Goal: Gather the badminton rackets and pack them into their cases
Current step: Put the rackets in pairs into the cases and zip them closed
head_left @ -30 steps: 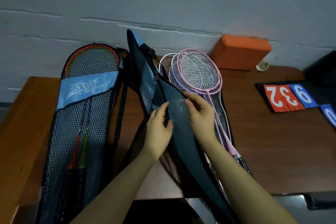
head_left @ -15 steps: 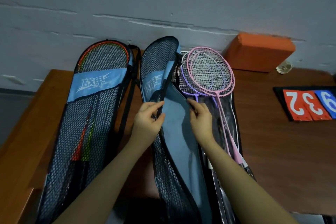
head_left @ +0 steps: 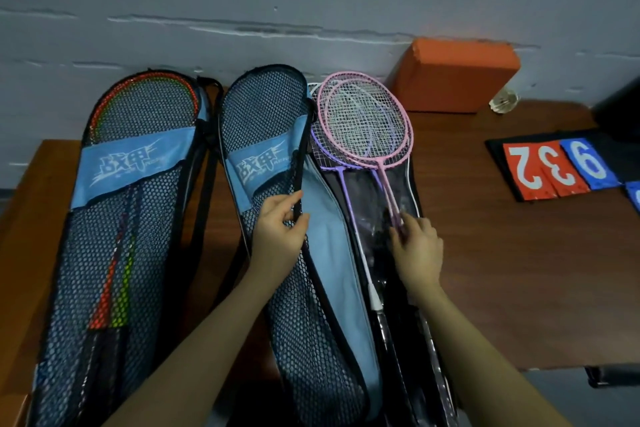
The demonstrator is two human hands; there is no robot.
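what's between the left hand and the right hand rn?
In the head view, the open case's light blue inner panel lies between the left hand, which pinches the mesh flap's black edge, and the right hand, at the pink racket shafts.

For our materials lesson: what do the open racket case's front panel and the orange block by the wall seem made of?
Open racket case's front panel: black mesh fabric, probably synthetic; the holes show through, and it has a blue printed band. Orange block: likely matte foam, with soft rounded edges and no shine.

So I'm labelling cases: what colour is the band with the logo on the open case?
Light blue with white lettering, on the open case's band; the head view shows it.
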